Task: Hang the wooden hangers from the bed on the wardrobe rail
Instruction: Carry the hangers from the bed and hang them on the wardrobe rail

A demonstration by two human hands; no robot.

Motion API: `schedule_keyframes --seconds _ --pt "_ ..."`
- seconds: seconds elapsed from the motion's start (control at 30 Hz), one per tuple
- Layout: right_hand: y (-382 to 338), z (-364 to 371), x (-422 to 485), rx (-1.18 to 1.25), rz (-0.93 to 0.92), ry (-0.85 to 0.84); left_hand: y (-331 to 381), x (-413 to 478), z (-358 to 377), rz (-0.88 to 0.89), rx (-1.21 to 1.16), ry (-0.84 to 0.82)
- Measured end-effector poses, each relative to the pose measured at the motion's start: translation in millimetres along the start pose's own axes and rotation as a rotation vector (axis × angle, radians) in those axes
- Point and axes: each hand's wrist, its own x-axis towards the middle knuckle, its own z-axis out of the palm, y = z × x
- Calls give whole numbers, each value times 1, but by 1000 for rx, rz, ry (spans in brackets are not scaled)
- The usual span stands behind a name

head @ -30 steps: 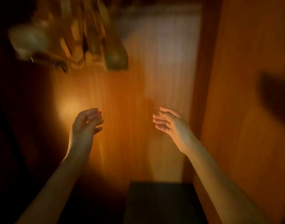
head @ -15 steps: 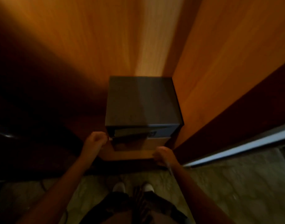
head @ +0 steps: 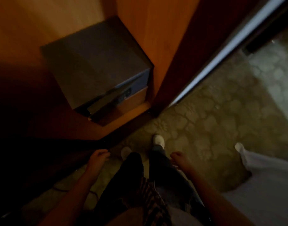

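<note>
- While both hands hang low over the carpet (head: 213, 128), neither holds a hanger: the left hand (head: 98, 158) and right hand (head: 180, 160) have fingers loosely curled on nothing.
- No hangers or rail show; only the wardrobe (head: 159, 46) floor with a dark safe (head: 97, 62).
- White bedding (head: 262, 185) lies right, so I judge another fetch is next; the number left is unknowable.

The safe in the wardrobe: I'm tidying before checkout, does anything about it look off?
The dark safe sits in the wardrobe corner, and its front door looks ajar, its edge angled out from the body. The picture is blurred, so that is not certain. Nothing looks spilled or broken.
</note>
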Motion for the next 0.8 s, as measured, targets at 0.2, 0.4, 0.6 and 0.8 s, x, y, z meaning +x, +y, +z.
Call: schedule_keyframes --seconds 0.2,0.4,0.6,0.8 --pt "79 -13 -21 35 26 97 18 2 34 -31 209 -121" --pt "141 -39 -44 297 78 77 18 -15 109 65 436 -134" --pt "216 -115 -46 564 165 184 7 -54 229 240 719 -254" --pt "306 -171 -59 817 234 396 12 -95 357 404 848 -427"
